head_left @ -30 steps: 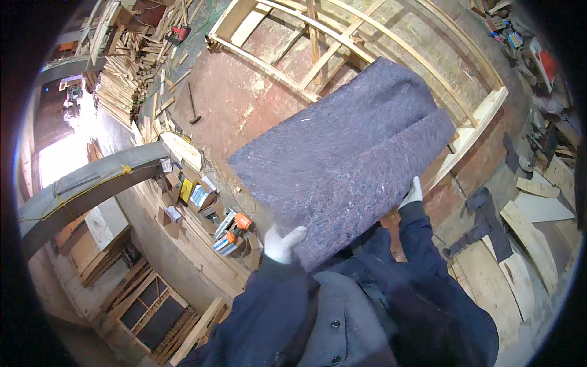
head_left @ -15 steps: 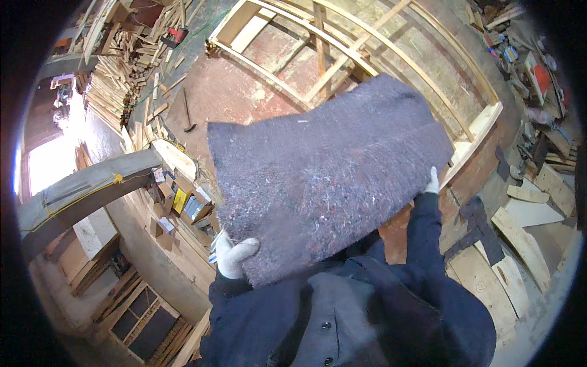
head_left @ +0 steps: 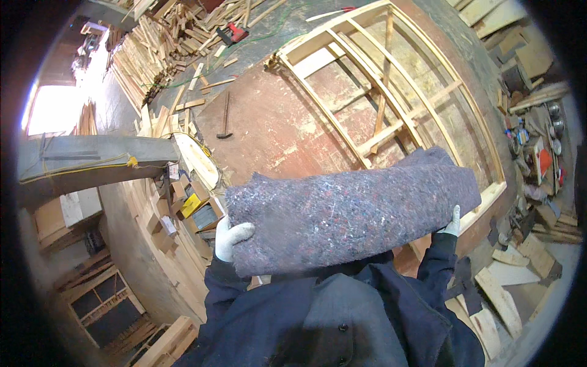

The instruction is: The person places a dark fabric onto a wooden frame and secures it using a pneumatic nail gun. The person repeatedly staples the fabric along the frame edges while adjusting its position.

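Note:
A thick sheet of grey felt (head_left: 348, 214), flecked with blue, red and white fibres, hangs across in front of my body. At its left end my left hand (head_left: 232, 237), in a white glove, grips the edge with the thumb lying over the front. My right hand (head_left: 454, 221), also gloved, holds the lower right corner, its remaining fingers hidden behind the felt. Beyond the felt, a curved wooden frame (head_left: 406, 116) of pale slats lies on the reddish worktop (head_left: 263, 147). The felt's far right edge overlaps the near part of the frame in view.
A hammer (head_left: 225, 116) lies on the worktop at the left. Farther back, a red nail gun (head_left: 232, 34) sits beside piled wood offcuts (head_left: 177, 43). Small boxes (head_left: 195, 205) stand left of my hand, near a grey beam (head_left: 92, 156). Cut boards (head_left: 498, 293) lie at the right.
The felt has come down toward me and looks shorter front to back, its far edge now folded or drooping. More of the wooden frame shows, and the view has shifted. Both hands keep their hold.

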The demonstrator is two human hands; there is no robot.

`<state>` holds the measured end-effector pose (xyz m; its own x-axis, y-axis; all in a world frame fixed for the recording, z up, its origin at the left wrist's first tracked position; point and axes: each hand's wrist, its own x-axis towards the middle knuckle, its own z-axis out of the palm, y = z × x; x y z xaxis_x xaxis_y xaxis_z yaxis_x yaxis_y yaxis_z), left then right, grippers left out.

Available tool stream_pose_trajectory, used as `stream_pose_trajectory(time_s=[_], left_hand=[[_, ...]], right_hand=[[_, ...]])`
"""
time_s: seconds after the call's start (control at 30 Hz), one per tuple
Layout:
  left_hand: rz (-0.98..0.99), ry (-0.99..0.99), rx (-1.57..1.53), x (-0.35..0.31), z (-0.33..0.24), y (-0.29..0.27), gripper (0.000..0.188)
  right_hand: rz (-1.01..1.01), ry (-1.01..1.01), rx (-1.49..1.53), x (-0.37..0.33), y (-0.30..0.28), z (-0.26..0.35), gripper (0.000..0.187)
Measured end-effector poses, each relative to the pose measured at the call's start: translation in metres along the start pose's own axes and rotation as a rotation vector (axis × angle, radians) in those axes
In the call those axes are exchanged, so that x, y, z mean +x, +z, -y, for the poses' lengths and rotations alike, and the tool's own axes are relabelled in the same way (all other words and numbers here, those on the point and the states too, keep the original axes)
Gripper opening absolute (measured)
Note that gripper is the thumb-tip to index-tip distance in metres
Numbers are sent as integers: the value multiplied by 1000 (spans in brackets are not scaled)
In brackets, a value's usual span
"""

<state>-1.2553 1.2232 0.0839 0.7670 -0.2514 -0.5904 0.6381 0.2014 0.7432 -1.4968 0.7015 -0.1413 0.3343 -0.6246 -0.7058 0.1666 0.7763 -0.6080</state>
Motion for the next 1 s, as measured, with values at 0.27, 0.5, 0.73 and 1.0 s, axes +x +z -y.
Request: stream_pose_trajectory(time_s=[0.27, 0.5, 0.73, 1.0], left_hand=[[-81, 152, -267, 87, -67, -75, 58], [-199, 222, -339, 200, -156, -117, 61], [-217, 376, -409, 259, -247, -142, 64], [-133, 433, -62, 302, -220, -231, 80]], right_hand=[[181, 38, -57, 22, 223, -45, 63], [339, 151, -18, 97, 460, -86, 55], [548, 80, 29, 113, 643, -100, 55], [753, 76, 191, 183, 612, -164, 60]])
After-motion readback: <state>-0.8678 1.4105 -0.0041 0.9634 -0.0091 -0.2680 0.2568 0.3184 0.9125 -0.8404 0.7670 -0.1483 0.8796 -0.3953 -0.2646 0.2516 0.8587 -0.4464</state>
